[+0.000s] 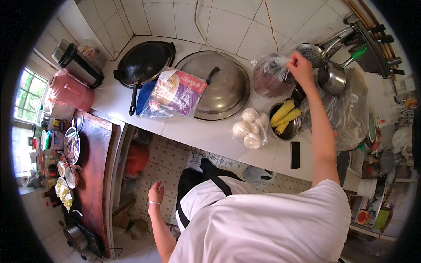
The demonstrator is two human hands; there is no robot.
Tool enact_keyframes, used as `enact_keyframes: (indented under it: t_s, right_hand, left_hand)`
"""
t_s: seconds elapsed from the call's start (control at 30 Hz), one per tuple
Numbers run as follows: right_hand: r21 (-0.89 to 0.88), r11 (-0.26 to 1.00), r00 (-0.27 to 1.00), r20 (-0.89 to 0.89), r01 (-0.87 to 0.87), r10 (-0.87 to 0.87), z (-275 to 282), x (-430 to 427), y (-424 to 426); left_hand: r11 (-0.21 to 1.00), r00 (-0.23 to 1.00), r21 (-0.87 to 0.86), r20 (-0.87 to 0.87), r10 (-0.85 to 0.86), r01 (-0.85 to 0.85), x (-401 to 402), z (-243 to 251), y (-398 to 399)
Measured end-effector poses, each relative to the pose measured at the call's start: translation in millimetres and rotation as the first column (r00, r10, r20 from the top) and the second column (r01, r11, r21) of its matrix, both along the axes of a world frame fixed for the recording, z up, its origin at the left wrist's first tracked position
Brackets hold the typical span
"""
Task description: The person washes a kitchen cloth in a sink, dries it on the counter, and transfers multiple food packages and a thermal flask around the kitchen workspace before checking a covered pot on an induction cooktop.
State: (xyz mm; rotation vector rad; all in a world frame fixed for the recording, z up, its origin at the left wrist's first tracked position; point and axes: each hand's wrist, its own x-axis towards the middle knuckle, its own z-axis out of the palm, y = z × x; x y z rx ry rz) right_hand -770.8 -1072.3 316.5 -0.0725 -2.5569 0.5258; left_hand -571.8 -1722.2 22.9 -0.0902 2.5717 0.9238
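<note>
My right hand [300, 68] pinches the gathered top of a clear plastic bag [274, 77] at the back of the white counter. Inside the bag is something round and reddish-brown, which I cannot identify. In front of it, a metal pot [291, 134] holds several peeled corn cobs [284, 115]. Left of the pot lies a clear bag of round white things [251, 128], possibly buns or mushrooms. My left hand [156, 193], a bracelet at its wrist, hangs beside my body over the floor, fingers loosely bent and holding nothing.
A domed metal lid [223, 88], a printed plastic package [177, 93] and a black pan [146, 62] stand leftward. A phone [295, 155] lies near the counter's front edge. Utensils and a saucepan [331, 78] hang at right. A wooden worktop [95, 157] bears dishes.
</note>
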Motion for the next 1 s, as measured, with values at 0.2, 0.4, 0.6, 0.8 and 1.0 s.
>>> enact_keyframes:
  t_s: [0.2, 0.4, 0.6, 0.8, 1.0]
  right_hand:
    - [-0.297, 0.934, 0.976, 0.033, -0.197, 0.217, 89.6, -73.1, -69.6]
    - [-0.389, 0.882, 0.961, -0.037, -0.265, 0.273, 116.7, -172.7, -189.0]
    - [-0.462, 0.826, 0.937, -0.03, -0.323, 0.349, 87.8, -318.7, -306.4]
    - [-0.458, 0.829, 0.925, 0.04, -0.319, 0.378, 25.5, -460.1, -417.0]
    - [-0.309, 0.899, 0.936, 0.066, -0.311, 0.346, -36.0, -586.4, -460.5]
  left_hand:
    - [0.998, 0.999, 0.063, -0.042, -0.019, 0.021, -96.5, 24.7, 12.0]
    - [0.953, 0.976, 0.283, -0.213, -0.049, 0.11, -221.0, 55.5, 26.6]
    - [0.924, 0.945, 0.362, -0.328, -0.001, 0.127, -339.0, 59.6, -18.0]
    - [0.701, 0.897, 0.662, -0.096, 0.432, -0.267, -409.5, 11.5, -106.5]
    - [0.008, 0.443, 0.805, 0.318, 0.838, -0.593, -504.1, 8.7, -175.8]
